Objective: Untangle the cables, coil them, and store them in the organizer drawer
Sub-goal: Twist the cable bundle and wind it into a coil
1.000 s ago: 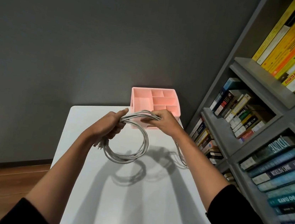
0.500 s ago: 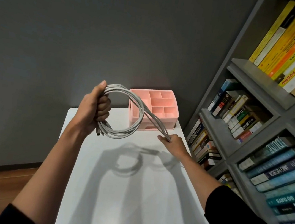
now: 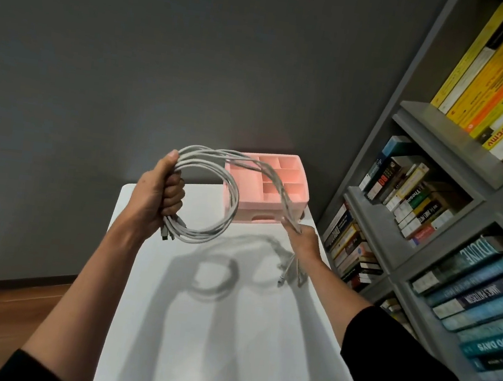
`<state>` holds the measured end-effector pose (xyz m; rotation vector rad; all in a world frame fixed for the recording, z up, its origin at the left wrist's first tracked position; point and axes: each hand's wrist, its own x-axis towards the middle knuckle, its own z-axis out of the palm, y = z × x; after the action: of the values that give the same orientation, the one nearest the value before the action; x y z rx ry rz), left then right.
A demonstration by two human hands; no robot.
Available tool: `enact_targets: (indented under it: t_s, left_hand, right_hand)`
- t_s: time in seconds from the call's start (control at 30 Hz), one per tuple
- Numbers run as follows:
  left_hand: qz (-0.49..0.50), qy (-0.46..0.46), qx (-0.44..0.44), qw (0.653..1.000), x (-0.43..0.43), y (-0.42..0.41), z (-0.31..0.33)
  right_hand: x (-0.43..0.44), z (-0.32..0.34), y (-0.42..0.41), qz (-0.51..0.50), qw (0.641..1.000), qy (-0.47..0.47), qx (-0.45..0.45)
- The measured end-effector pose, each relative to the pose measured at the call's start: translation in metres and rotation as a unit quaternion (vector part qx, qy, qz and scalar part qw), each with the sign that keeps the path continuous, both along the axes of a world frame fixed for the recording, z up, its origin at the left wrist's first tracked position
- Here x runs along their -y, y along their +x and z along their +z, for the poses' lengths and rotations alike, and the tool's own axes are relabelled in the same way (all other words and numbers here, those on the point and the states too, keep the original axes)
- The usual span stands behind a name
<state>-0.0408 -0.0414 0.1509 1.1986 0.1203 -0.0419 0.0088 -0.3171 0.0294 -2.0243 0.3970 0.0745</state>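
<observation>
Left hand (image 3: 157, 197) is gripping the gray cables (image 3: 236, 202) in a closed fist, thumb lying up along the top of the loops, and it's holding the coil in the air above the white table (image 3: 226, 329). From my end I'm seeing a few connector plugs (image 3: 167, 236) poking out under that fist. Right hand (image 3: 304, 241) is pinching the same bundle further along, lower down and off to the right, just in front of the pink organizer (image 3: 260, 207), so the strands are running from the coil across the organizer's open top compartments down to those fingers. Loose ends (image 3: 289, 268) are dangling below the right hand and blurring a bit, so I'm not making out what kind of plugs they are. Organizer is sitting at the far end of the table by the gray wall (image 3: 132, 65), and its drawer is looking closed, with just the cut-out handle showing in front. Bookshelf (image 3: 439, 143) packed with books is standing off to the right.
</observation>
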Motion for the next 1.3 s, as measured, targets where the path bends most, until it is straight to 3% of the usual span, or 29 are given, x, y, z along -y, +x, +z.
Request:
enact_targets:
  t_s: [0.17,0.37,0.5,0.7,0.93,1.3]
  left_hand:
    - [-0.015,0.072,-0.034,0.997,0.012,-0.007,-0.017]
    - [-0.052,0.138,-0.048,0.988,0.024,-0.016,-0.034]
    - [-0.009,0.08,-0.062,0.995,0.012,-0.015,-0.033]
    - [-0.005,-0.059,-0.076,0.995,-0.016,-0.005,-0.027]
    - [0.039,-0.06,-0.075,0.995,-0.026,0.001,-0.019]
    - [0.081,-0.088,-0.061,0.991,-0.033,-0.002,-0.007]
  right_hand:
    - [-0.011,0.019,0.016,-0.095,0.986,0.13,0.046]
    - [-0.02,0.043,0.038,-0.147,0.965,0.207,0.061]
    - [-0.006,0.044,0.042,-0.162,0.972,0.159,0.064]
    - [0.016,-0.004,0.029,-0.176,0.98,0.094,0.019]
    - [0.02,-0.02,0.013,-0.13,0.988,0.074,-0.045]
    - [0.02,-0.024,0.002,-0.081,0.996,0.031,-0.038]
